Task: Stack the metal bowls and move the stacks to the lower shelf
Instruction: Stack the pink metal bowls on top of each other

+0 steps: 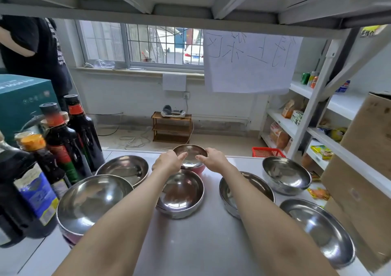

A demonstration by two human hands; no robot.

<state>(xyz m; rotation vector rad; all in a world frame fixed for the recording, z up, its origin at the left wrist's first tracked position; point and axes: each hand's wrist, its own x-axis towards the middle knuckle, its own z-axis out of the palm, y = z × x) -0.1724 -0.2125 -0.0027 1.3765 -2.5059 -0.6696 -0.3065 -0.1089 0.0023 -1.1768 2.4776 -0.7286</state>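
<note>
Now left hand [168, 161] and right hand [213, 159] clasp the far small bowl [190, 156] by opposite rim edges, fingers closed on it, likely to lift it level for stacking.

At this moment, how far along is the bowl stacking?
Done: nothing visibly; no stack has formed and the lower shelf is out of view. In hand: left hand and right hand grip the rim of the small far bowl. Left: six bowls sit singly on the metal table, such as the centre bowl, awaiting stacking and moving.
</note>
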